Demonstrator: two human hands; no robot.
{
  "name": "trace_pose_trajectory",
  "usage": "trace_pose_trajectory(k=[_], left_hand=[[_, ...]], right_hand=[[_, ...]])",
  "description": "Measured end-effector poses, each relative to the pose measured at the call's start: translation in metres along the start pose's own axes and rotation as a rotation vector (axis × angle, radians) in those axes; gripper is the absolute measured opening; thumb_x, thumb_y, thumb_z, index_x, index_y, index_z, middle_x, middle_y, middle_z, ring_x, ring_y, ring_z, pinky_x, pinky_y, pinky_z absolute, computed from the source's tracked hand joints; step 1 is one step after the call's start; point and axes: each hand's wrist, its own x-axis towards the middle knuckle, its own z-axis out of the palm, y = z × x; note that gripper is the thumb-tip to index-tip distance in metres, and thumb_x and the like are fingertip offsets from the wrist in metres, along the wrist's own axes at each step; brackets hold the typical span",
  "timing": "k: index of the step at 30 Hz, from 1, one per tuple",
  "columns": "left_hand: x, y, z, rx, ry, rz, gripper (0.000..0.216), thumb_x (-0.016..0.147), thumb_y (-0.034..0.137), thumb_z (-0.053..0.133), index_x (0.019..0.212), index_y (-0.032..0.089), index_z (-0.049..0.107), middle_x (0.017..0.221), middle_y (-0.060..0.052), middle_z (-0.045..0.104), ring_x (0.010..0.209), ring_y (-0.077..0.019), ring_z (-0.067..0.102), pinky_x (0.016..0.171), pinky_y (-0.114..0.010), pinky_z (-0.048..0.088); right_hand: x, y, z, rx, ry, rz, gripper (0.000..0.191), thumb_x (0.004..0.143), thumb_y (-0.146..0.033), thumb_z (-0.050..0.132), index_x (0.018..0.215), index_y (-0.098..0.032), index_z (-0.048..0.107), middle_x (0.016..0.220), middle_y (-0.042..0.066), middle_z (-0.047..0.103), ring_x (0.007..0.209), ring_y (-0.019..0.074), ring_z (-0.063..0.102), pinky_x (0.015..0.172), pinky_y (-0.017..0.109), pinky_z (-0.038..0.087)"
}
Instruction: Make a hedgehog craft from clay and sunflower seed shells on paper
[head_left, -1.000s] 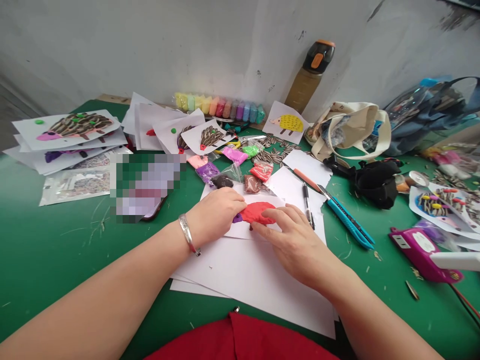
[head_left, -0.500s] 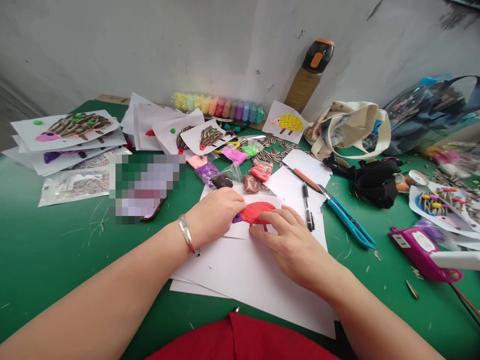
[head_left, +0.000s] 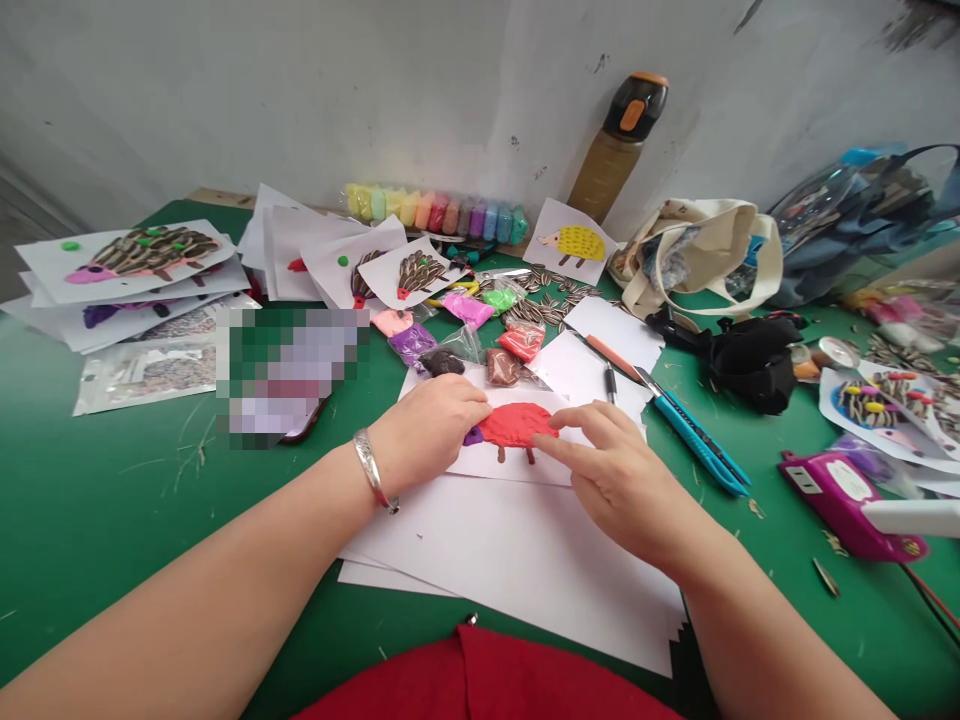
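A flat red clay body (head_left: 514, 424) with a purple head and two small brown legs lies on a white sheet (head_left: 517, 540) in front of me. My left hand (head_left: 424, 428), with a silver bracelet at the wrist, rests curled on the sheet at the figure's left end, its fingertips hidden. My right hand (head_left: 619, 475) lies to the right, fingers stretched out, the fingertips touching the red clay's right edge. Small bags of coloured clay (head_left: 469, 335) lie just behind the sheet.
Finished hedgehog pictures (head_left: 135, 255) are stacked at the back left. A row of clay packs (head_left: 439, 212) and a bottle (head_left: 619, 150) stand by the wall. A blue cutter (head_left: 694, 435), a pen, bags (head_left: 701, 255) and a purple device (head_left: 844, 492) lie to the right. Sunflower seeds (head_left: 551, 300) are scattered.
My right hand has slid to the right off the red clay, uncovering the two brown legs under it. My left hand has stayed put.
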Motion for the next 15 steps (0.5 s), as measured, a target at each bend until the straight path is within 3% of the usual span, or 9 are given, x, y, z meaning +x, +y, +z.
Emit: trace_pose_trajectory(k=[15], left_hand=[[0.0,0.001,0.0,0.009,-0.002,0.004,0.025,0.08,-0.004,0.048,0.078,0.015,0.064,0.082,-0.005,0.064,0.08,-0.0198,0.053,0.076,-0.032,0.043]], right_hand=[[0.005,-0.012,0.021,-0.099,-0.073,-0.074,0.04,0.088,0.0,0.045,0.117,-0.019,0.065,0.115,0.01,0.061,0.103,0.0246,0.05,0.102,0.05,0.04]])
